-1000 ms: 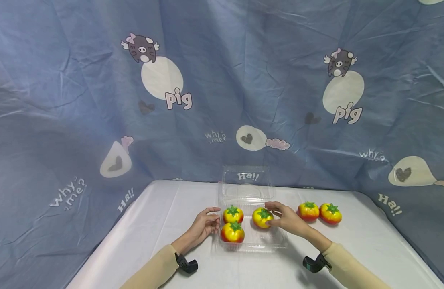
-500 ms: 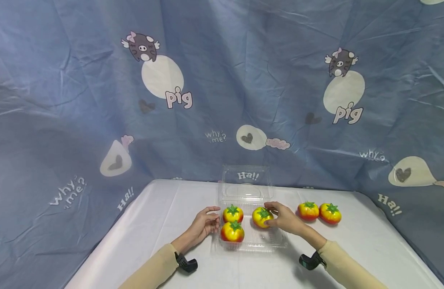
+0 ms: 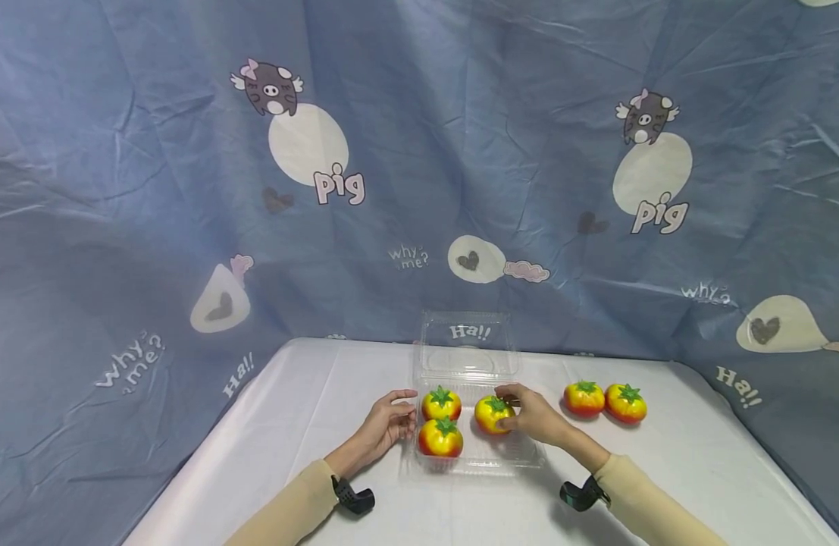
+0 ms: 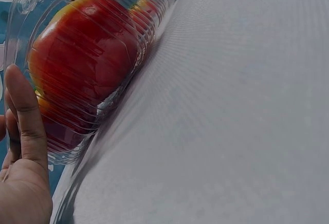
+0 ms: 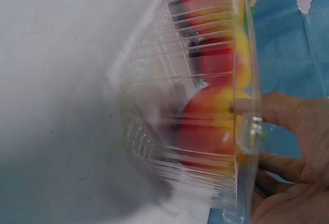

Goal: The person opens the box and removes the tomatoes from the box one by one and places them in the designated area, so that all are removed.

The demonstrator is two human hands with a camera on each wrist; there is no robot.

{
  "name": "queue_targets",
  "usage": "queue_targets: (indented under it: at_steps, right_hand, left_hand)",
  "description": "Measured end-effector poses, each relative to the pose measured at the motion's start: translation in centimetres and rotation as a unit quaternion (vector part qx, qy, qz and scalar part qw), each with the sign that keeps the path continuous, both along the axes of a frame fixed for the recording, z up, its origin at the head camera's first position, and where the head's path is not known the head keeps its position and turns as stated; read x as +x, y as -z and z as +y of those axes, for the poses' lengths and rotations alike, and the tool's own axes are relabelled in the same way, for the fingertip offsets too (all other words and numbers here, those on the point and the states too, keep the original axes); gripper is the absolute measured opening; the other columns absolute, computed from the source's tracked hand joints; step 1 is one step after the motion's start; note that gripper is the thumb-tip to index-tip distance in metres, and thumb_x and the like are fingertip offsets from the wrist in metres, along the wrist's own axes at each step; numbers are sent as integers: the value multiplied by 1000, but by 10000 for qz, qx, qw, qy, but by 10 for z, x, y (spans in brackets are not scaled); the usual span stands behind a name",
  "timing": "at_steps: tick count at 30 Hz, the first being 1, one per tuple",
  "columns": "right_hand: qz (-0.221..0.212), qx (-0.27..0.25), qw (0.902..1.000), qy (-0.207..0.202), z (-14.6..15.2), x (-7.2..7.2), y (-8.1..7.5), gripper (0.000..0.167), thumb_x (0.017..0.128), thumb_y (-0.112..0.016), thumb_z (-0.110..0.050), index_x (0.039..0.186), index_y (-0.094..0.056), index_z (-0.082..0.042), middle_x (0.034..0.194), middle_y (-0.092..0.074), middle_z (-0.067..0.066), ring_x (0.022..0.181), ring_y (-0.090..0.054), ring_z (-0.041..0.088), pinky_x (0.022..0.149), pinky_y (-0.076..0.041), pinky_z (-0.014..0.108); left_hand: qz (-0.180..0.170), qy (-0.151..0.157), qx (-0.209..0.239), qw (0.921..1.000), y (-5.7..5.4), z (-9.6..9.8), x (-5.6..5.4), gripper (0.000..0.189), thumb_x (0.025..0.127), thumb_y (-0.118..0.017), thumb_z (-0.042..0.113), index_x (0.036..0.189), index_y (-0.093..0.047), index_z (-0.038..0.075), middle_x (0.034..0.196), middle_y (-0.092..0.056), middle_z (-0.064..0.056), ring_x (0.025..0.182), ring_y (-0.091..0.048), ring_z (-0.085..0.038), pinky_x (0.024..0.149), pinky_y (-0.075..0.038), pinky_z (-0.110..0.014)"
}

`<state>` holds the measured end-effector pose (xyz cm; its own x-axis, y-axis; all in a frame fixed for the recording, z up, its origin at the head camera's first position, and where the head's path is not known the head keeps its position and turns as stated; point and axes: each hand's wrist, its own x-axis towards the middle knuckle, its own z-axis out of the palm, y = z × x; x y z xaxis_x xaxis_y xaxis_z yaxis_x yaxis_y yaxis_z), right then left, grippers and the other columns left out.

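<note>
1. The right hand [image 3: 538, 415] grips a red-and-yellow tomato [image 3: 489, 414] between thumb and fingers, inside the clear plastic clamshell [image 3: 483, 459].
2. The left hand [image 3: 381, 428], fingers apart, is beside its left wall.
3. Two neighbouring tomatoes [image 3: 440, 438] sit inside; two outer tomatoes [image 3: 626, 406] lie on the table [image 3: 324, 409].

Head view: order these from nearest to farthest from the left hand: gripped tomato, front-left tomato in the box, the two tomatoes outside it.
1. Front-left tomato, at the box's left side.
2. Gripped tomato, in the right hand.
3. Inner loose tomato, right of the box.
4. Outer loose tomato, farthest right.
</note>
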<state>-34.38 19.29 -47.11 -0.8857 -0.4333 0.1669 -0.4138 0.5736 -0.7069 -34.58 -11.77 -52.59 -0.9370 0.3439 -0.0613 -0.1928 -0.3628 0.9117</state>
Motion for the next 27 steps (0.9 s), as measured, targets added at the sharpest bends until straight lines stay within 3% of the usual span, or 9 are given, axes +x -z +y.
queue_targets:
  at_steps: [9, 19, 27]
  right_hand:
    - [62, 81, 9999, -101, -5, -2, 5, 56, 76, -77, -7, 122, -54, 15, 117, -62, 25, 107, -61, 38, 95, -48, 51]
    - [-11, 307, 9995, 50, -8, -1, 3, 61, 75, -80, -15, 123, -55, 13, 118, -62, 23, 107, -62, 34, 96, -49, 48]
    - [-65, 704, 9965, 439, -14, 1, 2, 68, 67, -85, -17, 122, -57, 12, 115, -64, 20, 104, -61, 29, 96, -49, 47]
  left_hand:
    - [-9, 20, 39, 10000, 0, 1, 0, 47, 92, -48, 2, 135, -31, -10, 73, -56, -1, 55, -53, -10, 50, -47, -22]
    - [14, 28, -35, 10000, 0, 0, -1, 49, 93, -48, 3, 136, -30, -10, 73, -56, 0, 56, -53, -10, 50, -47, -22]
    - [29, 57, -17, 10000, 1, 0, -1, 49, 93, -48, 4, 136, -30, -10, 73, -56, 1, 56, -53, -10, 50, -47, -22]
